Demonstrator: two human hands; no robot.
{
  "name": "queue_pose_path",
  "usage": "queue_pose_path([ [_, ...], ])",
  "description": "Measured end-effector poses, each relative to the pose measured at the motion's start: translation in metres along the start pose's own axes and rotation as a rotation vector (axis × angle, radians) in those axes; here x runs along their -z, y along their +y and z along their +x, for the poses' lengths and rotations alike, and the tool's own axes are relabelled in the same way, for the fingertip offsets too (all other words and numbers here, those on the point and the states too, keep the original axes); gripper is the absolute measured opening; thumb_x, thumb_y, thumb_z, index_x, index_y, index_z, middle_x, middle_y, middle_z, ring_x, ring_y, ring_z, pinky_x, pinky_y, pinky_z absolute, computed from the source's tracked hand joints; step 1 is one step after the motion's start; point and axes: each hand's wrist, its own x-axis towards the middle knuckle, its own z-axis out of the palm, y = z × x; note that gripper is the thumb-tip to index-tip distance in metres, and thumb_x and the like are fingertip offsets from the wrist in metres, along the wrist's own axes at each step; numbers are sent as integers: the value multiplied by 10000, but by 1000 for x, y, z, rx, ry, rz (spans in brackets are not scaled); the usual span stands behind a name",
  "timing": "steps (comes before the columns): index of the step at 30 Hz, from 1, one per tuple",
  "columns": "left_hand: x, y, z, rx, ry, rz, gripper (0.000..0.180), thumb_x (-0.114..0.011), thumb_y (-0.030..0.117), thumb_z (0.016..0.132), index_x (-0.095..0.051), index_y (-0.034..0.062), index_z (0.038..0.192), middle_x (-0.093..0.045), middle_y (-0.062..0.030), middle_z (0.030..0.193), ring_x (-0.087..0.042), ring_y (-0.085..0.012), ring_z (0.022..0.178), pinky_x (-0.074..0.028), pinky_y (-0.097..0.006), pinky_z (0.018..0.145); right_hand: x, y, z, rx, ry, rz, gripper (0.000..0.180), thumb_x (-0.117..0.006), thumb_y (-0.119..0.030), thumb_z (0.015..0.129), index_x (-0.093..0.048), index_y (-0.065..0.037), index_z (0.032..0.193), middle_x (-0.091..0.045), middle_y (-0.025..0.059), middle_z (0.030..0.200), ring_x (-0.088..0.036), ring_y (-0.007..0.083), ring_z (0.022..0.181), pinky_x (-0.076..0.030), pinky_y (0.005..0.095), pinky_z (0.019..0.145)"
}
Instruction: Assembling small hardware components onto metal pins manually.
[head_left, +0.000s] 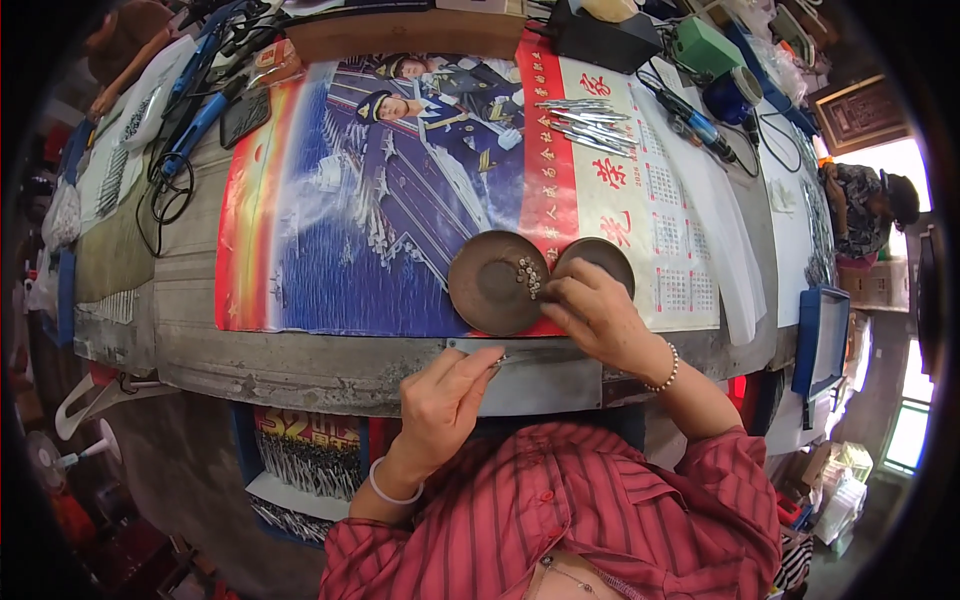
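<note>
Two round brown dishes stand side by side at the near edge of a poster. The left dish (484, 306) holds a small heap of tiny shiny metal parts (528, 276) along its right side; the right dish (612, 258) is partly hidden by my right hand (598, 312). That hand's bent fingers are drawn together at the left dish's right rim, beside the heap; what is between them is hidden. Just over the table's near edge, my left hand (440, 398) pinches a small metal piece (498, 363) between thumb and forefinger.
The poster (400, 290) covers the mid-table, with thin silver metal rods (588, 122) at its upper right. Corded tools (690, 120) lie beyond on the right, a phone (245, 118) on the left. Below the edge stands a bin of metal rods (310, 465). Another person (870, 210) is at far right.
</note>
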Motion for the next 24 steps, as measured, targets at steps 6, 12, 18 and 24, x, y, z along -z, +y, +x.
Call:
queue_pose_path([
  [6,-4,-1,-12,120,-7,-137,194,-604,-54,820,-626,13,1001,-586,-110,737,-585,-206,591,-447,-287,537,-16,11,15,162,-6,-367,177,-586,-94,763,-626,-39,927,-544,94,957,-529,248,893,-400,356,806],
  [12,-3,-3,-18,209,14,-197,172,-555,-52,864,-600,-15,1026,-617,-65,790,-542,-78,598,-433,-198,547,-18,3,12,187,-146,-498,257,-560,-121,754,-639,-16,975,-532,98,958,-505,244,911,-377,371,837],
  [18,-1,-5,-16,328,67,-285,170,-580,-40,857,-613,-8,1021,-628,-83,798,-585,-118,654,-459,-234,585,-14,-9,-1,193,-88,-343,243,-571,-83,721,-619,-17,949,-542,99,968,-523,245,909,-375,374,841],
  [24,-5,-8,-15,389,71,-336,161,-580,-38,863,-617,-12,1017,-636,-77,807,-604,-104,704,-471,-221,622,-17,4,5,125,-71,-284,241,-637,-134,764,-624,-30,982,-541,90,985,-521,238,921,-375,373,841],
])
